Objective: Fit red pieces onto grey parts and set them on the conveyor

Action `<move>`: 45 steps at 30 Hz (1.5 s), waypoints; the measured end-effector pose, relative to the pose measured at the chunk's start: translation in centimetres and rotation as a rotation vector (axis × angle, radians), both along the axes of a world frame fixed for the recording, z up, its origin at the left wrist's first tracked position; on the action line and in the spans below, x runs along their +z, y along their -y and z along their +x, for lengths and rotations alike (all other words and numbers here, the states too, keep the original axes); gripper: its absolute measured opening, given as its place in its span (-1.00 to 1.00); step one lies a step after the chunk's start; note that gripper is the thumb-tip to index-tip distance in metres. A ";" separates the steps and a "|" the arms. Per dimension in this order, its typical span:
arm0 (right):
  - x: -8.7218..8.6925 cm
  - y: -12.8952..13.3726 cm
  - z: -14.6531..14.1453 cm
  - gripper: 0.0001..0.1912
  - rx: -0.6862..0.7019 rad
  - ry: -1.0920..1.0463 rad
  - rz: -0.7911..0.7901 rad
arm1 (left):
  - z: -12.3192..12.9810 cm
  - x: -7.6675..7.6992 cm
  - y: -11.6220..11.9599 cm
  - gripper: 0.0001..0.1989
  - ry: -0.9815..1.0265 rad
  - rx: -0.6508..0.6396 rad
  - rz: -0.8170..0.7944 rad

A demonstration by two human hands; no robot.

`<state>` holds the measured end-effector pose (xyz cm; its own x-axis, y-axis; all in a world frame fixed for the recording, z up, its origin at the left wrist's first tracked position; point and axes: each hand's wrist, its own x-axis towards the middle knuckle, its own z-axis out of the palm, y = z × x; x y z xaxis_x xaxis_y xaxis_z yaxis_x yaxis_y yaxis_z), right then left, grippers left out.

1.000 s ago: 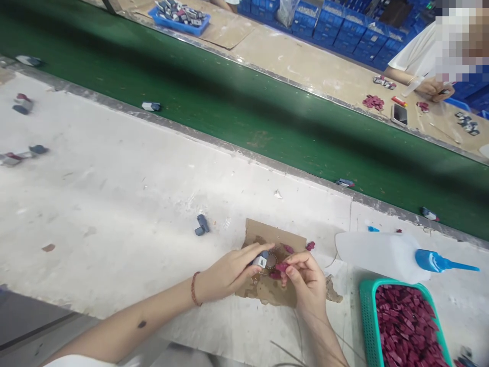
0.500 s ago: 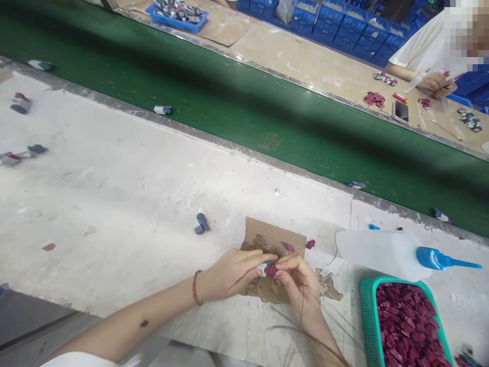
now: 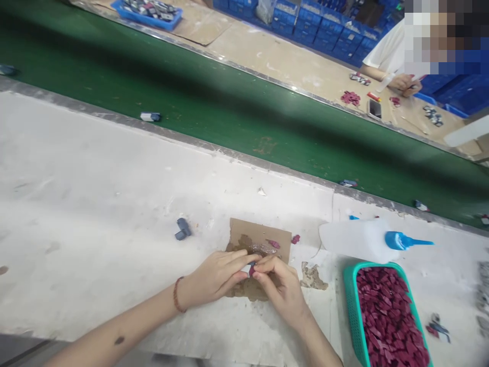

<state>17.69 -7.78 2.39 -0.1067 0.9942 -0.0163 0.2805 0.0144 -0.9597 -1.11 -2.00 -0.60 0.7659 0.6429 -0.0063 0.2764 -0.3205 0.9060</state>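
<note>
Over a stained piece of cardboard, my left hand pinches a small grey-and-white plastic part, mostly covered by the fingers. My right hand grips a small dark red piece and presses it against that part. A wet, shiny patch marks the cardboard, and another dark red piece lies on it. One more red bit sits just off its right edge. To the left of the hands rest grey-blue parts.
At right lie a white squeeze bottle with blue nozzle and a green basket of dark red pieces. A green conveyor belt carries several small parts. Beyond it, a co-worker's hands work near a phone and a blue tray.
The view has swung, so the table things appear further left. The red piece has come closer against the grey-and-white part; both hands keep their hold.
</note>
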 end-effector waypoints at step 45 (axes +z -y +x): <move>4.4 5.1 10.6 -0.60 -0.883 -0.225 -0.167 | -0.9 3.3 -19.7 -0.70 -0.003 0.894 -0.109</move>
<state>28.28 -12.89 6.75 0.6706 0.7028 -0.2373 -0.0689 -0.2595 -0.9633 -2.06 17.74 2.69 -0.0196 0.9945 -0.1027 0.3836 0.1024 0.9178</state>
